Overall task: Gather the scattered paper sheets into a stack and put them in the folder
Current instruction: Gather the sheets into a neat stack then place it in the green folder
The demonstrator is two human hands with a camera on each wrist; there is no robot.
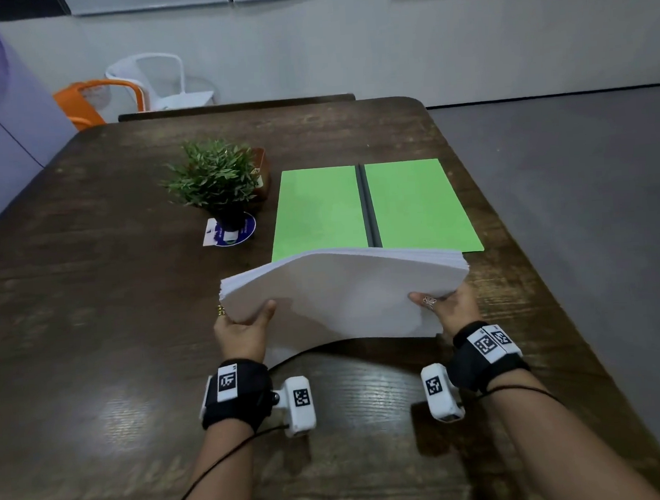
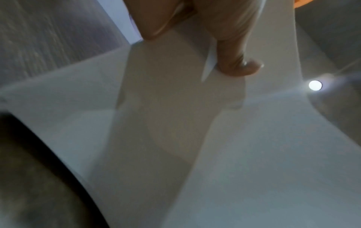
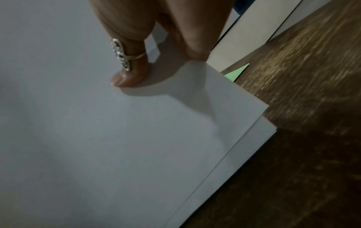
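a: wood, dark brown: table (image 1: 92, 303), largest item, carries everything listed below.

b: next entry?

a: green folder (image 1: 318, 208), lying open and flat on the far right part of the table, black spine running away from the person, one leaf each side of it.

b: and the task's item?

a: stack of white paper sheets (image 1: 342, 287), gathered, held up off the table just on the near side of the folder. long axis runs left to right, across the spine. the middle bows upward; the far edge overhangs the folder's near edge in the head view. edges not quite flush, a lower sheet steps out at the right corner in the right wrist view.

b: hands?

a: left hand (image 1: 244, 332) grips the left short edge, thumb on top, fingers curled underneath. right hand (image 1: 453, 308) grips the right short edge the same way, ringed thumb (image 3: 125, 72) pressed on the top sheet. both clamped on the stack, roughly equally near the folder; the right sits opposite the right leaf.

b: so the move ahead?

a: judged: carry forward, away from the body, then lower onto one leaf. the stack likely needs a quarter turn to match a leaf.

b: small items?

a: potted plant (image 1: 216, 179), left of the folder, standing on a round blue coaster (image 1: 242, 232).
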